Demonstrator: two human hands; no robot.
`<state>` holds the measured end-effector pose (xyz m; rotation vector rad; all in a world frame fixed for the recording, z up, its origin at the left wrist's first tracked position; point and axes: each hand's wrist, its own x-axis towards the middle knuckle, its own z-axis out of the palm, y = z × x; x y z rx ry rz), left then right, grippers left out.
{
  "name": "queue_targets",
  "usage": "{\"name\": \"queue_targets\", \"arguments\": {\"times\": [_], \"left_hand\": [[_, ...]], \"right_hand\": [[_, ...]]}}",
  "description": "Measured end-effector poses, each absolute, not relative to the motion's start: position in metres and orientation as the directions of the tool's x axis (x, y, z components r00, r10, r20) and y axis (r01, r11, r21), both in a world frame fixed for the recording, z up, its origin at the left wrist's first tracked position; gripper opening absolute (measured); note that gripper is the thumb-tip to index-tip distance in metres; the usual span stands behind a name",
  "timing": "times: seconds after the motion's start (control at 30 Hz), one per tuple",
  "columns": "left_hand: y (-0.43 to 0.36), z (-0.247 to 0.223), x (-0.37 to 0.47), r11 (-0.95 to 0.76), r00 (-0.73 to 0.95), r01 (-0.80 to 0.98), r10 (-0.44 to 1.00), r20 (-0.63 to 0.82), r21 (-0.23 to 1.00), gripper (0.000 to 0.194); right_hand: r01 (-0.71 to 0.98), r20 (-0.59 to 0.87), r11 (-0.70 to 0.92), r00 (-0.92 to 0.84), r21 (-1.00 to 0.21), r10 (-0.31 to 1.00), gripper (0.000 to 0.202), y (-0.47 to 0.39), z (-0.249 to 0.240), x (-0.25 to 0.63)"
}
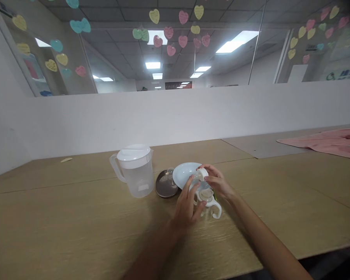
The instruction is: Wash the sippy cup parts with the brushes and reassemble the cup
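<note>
A clear cup or small pot (206,195) with a white collar and a curved white handle stands on the table. My left hand (188,204) is at its left side with the fingers spread; the fingertips reach up near a small white cap (203,174). Above the cup, my right hand (217,182) pinches this cap, which has a clear part pointing left. Behind both hands lies a pale blue-white bowl (182,173), partly covered by them. Whether my left fingertips touch the clear part is hard to tell.
A translucent pitcher (140,179) with a white lid stands left of a round dark metal tray (165,186) that touches the bowl. At the far right lies a pink cloth (321,141). A white wall (177,116) with windows rises behind the table (76,229).
</note>
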<state>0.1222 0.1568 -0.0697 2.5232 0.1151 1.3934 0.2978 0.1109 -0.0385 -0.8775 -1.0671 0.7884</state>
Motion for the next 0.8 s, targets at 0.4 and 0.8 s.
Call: {"name": "queue_targets", "arguments": {"times": [0.4,0.8], "left_hand": [[0.139,-0.072,0.128,-0.935,0.646,0.014,0.279,0.711,0.355,0.039],[0.138,-0.076,0.131,-0.846,0.476,0.115,0.507,0.719,0.520,0.046]], "right_hand": [[-0.156,0.273,0.582,0.767,-0.798,0.581,0.032,0.127,-0.047,0.304],[0.604,0.812,0.581,0.552,-0.546,0.190,0.034,0.087,-0.079,0.280]]}}
